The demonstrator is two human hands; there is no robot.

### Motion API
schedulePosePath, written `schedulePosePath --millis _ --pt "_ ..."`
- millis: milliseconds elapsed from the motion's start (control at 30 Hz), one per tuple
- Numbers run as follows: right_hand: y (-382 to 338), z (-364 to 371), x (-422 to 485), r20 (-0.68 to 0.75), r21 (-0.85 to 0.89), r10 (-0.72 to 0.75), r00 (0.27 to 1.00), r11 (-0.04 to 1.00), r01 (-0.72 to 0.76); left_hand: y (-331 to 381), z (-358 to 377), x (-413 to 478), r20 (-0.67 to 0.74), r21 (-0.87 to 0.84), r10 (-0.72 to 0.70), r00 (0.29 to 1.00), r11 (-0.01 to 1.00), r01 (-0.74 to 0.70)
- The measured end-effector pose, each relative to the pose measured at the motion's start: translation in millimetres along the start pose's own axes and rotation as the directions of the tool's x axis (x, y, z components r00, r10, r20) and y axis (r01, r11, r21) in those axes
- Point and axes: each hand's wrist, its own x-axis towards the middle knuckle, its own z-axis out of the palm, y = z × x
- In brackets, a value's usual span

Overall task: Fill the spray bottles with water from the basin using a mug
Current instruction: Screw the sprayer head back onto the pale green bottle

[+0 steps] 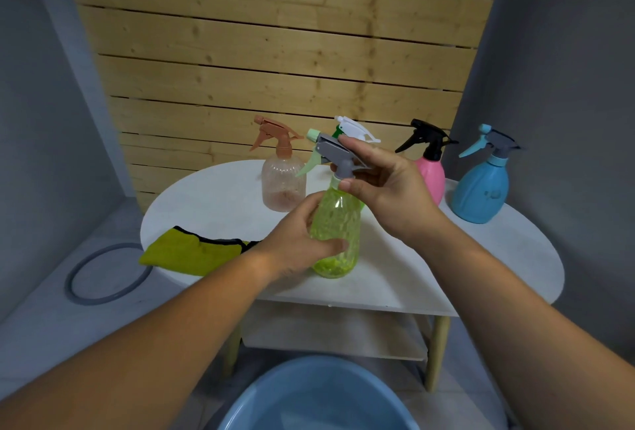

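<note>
Nearest the camera, below the front edge of the tabletop [395,278], sits a blue basin [319,395] on the floor; only its far rim and part of the inside show, and water level can't be judged. Just past it, under the tabletop, a lower shelf [336,337] w/ pale wooden legs. Over the tabletop's front-centre, the left hand [295,244] is wrapped around the belly of a clear green spray bottle [335,230], fingers closed on it; whether the bottle's base touches the tabletop or is lifted can't be told. The right hand [385,189] is clamped on the same bottle's grey trigger head [336,155], thumb at the neck, fingers over the top; the pale green nozzle points left. Left of the bottle, at the tabletop's left edge, lies a folded yellow cloth [182,252] w/ dark trim. On the floor left of the tabletop, a grey ring [106,275]. Farther back on the tabletop: a clear peach spray bottle [283,182] behind-left of the green one, a white trigger head [355,129] showing just behind the right hand, a pink spray bottle [431,179] w/ black head to the right, then a blue spray bottle [479,189] at far right. Behind all, a wood-plank wall [275,51].
</note>
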Motion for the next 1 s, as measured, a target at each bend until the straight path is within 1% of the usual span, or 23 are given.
schedulePosePath --millis 33,133,167,200,267,300,333,433,467,567,600,633,733,767,867,900,1000 --pt "-0.5 -0.1 -0.2 0.004 0.000 -0.001 1.000 1.000 0.001 0.0 -1.1 0.1 -0.006 0.003 0.013 1.000 1.000 -0.013" --pt "-1.2 0.5 -0.6 0.012 0.000 -0.002 1.000 1.000 0.002 -1.3 2.9 1.2 -0.131 0.144 0.080 0.988 0.988 -0.061" --pt "-1.4 0.7 -0.6 0.012 0.001 -0.001 1.000 1.000 0.001 -2.2 6.0 0.8 -0.138 0.153 0.079 0.987 0.987 -0.057" --pt "-1.5 0.4 -0.7 0.012 0.002 -0.001 1.000 1.000 0.001 -3.8 7.8 1.0 -0.110 0.109 0.054 0.993 0.993 -0.042" --pt "-1.9 0.5 -0.8 0.012 0.003 0.000 1.000 1.000 0.000 -4.6 5.4 1.9 0.000 -0.037 -0.011 1.000 0.999 0.011" --pt "-2.2 0.4 -0.8 0.010 0.003 0.003 1.000 1.000 -0.003 -4.0 1.8 2.2 0.034 -0.076 -0.016 0.999 0.997 0.019" --pt "-2.2 0.7 -0.9 0.008 0.000 0.006 1.000 1.000 -0.006 -4.1 -1.6 3.1 0.032 -0.066 -0.006 0.999 0.998 0.008" --pt "-2.1 -0.1 -1.0 -0.006 -0.004 0.011 1.000 1.000 -0.011 -3.0 -2.9 4.4 -0.084 0.084 0.040 0.996 0.996 -0.033" --pt "-2.5 -0.3 -1.1 -0.010 -0.003 0.012 1.000 1.000 -0.012 -3.3 -1.6 3.4 -0.094 0.095 0.040 0.995 0.995 -0.031" --pt "-3.2 0.1 -1.2 -0.014 -0.001 0.009 1.000 1.000 -0.009 -5.4 -1.5 3.0 0.019 -0.043 -0.004 1.000 0.999 0.005" --pt "-3.4 0.2 -1.2 -0.012 -0.003 0.011 1.000 1.000 -0.011 -5.0 -2.5 2.4 0.032 -0.060 -0.001 0.999 0.998 0.003" --pt "-3.5 0.7 -1.3 -0.010 -0.002 0.013 1.000 1.000 -0.013 -4.6 -3.6 2.1 0.009 -0.039 0.008 1.000 0.999 -0.008" --pt "-3.4 -0.3 -1.5 -0.010 0.008 0.020 1.000 1.000 -0.020 -2.2 1.8 1.3 -0.102 0.114 0.054 0.993 0.993 -0.042" --pt "-3.4 -0.1 -1.6 -0.011 0.008 0.021 1.000 1.000 -0.021 -2.3 4.2 0.8 -0.099 0.109 0.048 0.994 0.993 -0.037" --pt "-3.5 1.6 -2.2 -0.010 -0.009 0.010 1.000 1.000 -0.010 0.1 6.0 0.9 0.015 -0.068 -0.014 1.000 0.998 0.015" --pt "-3.1 2.2 -2.6 -0.005 -0.022 0.008 1.000 1.000 -0.008 0.4 4.3 1.6 0.033 -0.098 -0.019 0.999 0.995 0.022" --pt "-2.2 -0.3 -4.1 0.022 -0.064 0.002 1.000 0.998 -0.001 0.7 0.0 3.1 0.026 -0.110 0.003 1.000 0.994 0.000"
